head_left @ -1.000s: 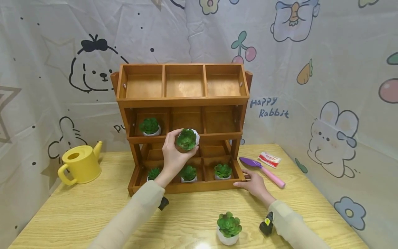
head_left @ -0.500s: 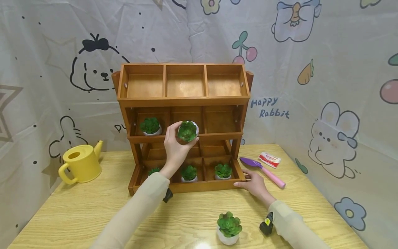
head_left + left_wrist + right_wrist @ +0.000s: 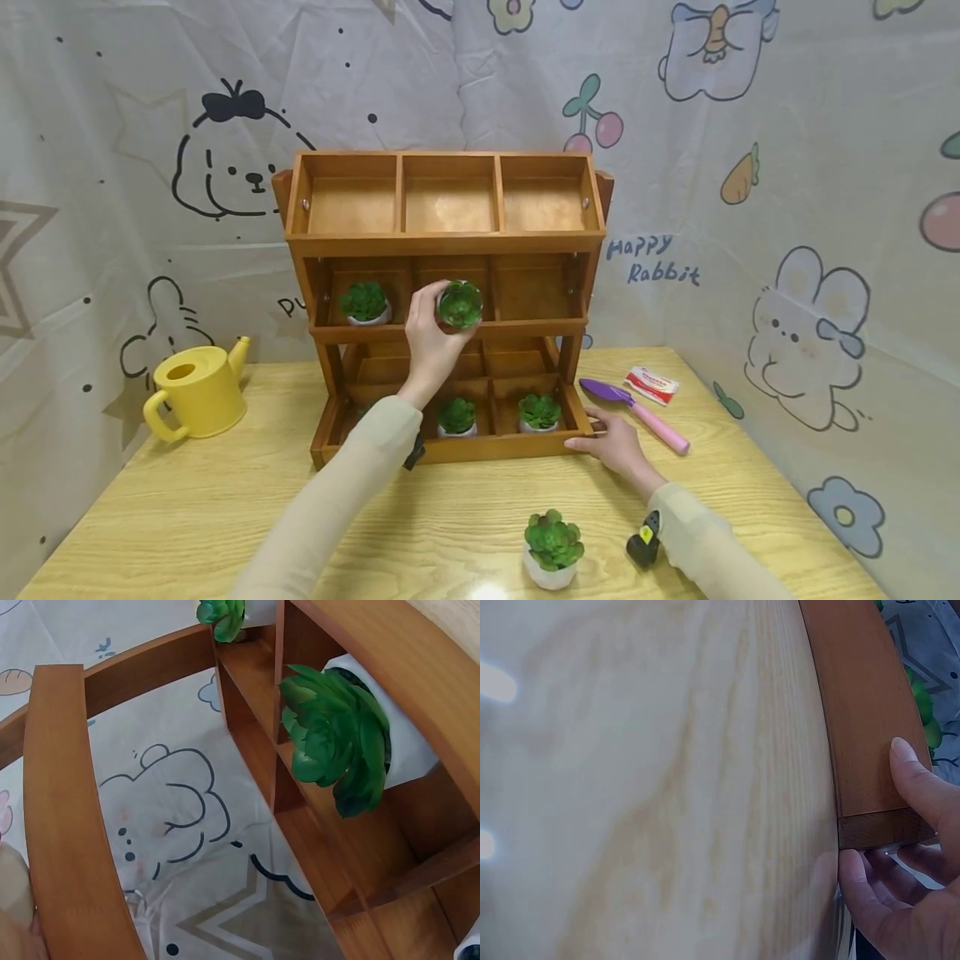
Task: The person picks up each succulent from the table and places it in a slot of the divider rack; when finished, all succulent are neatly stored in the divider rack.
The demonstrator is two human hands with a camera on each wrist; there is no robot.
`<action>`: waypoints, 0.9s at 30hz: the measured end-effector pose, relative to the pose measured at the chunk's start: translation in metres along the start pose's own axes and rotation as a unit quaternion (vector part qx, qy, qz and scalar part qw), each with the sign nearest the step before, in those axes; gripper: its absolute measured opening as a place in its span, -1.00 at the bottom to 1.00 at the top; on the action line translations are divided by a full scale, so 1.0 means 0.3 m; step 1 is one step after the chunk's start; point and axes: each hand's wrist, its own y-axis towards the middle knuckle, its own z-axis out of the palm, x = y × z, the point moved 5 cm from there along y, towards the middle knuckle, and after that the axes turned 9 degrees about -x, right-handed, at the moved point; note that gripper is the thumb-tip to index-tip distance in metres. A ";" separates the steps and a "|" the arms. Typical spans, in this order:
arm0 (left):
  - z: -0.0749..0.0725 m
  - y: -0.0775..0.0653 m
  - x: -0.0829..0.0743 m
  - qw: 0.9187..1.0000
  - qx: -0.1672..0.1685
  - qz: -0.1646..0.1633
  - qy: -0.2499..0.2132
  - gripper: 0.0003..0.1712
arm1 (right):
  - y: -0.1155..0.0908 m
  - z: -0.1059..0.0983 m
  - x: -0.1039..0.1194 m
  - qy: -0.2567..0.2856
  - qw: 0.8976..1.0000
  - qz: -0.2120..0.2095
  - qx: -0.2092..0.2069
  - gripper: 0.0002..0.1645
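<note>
My left hand (image 3: 433, 337) pinches a small potted succulent (image 3: 460, 305) by its pot, in front of the middle compartment of the wooden plant stand's (image 3: 442, 247) middle tier. In the left wrist view only a sliver of that hand (image 3: 19, 930) shows at the lower left edge; the held plant is out of sight there. My right hand (image 3: 617, 444) grips the front right corner of the stand's bottom tier. In the right wrist view, the thumb of this hand (image 3: 930, 825) lies on the brown board (image 3: 870, 712) and the other fingers are around its end.
One succulent (image 3: 365, 302) sits in the middle tier's left compartment. Bottom-tier succulents (image 3: 457, 417) (image 3: 538, 412) stand below, a third mostly behind the left arm. Another potted succulent (image 3: 552, 550) is on the table front. A yellow watering can (image 3: 198, 396), trowel (image 3: 637, 415) and red-white packet (image 3: 652, 385) flank the stand.
My left hand has lifted the potted succulent upward and slightly right, from in front of the middle tier's lower edge to before its middle compartment. The right hand stays at the corner.
</note>
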 end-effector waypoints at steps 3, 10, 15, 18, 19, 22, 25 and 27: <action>0.007 0.003 -0.001 1.000 0.003 0.004 0.005 -0.26 | 0.002 -0.001 -0.004 -0.001 1.000 0.001 0.000 -0.08; 0.013 0.018 0.005 1.000 0.025 0.005 0.018 -0.26 | 0.003 -0.003 -0.006 -0.002 1.000 0.002 -0.002 -0.10; 0.018 0.037 0.013 0.998 0.043 -0.013 0.035 -0.26 | 0.003 -0.005 -0.004 -0.005 1.000 0.001 -0.002 -0.09; 0.024 0.045 0.011 0.997 0.058 -0.027 0.047 -0.26 | 0.003 -0.006 -0.004 -0.003 1.000 0.000 -0.004 -0.09; 0.027 0.048 0.010 0.996 0.065 -0.031 0.052 -0.26 | 0.003 -0.006 -0.005 -0.003 1.000 0.000 -0.004 -0.10; 0.036 0.056 0.005 0.994 0.080 -0.044 0.063 -0.27 | 0.004 -0.005 -0.007 0.000 1.000 0.002 -0.005 -0.09; 0.042 0.061 0.008 0.991 0.092 -0.063 0.078 -0.26 | 0.005 -0.003 -0.008 0.003 1.000 0.003 -0.003 -0.09; 0.044 0.064 0.012 0.988 0.099 -0.076 0.089 -0.26 | 0.004 -0.003 -0.007 0.002 1.000 0.003 -0.003 -0.09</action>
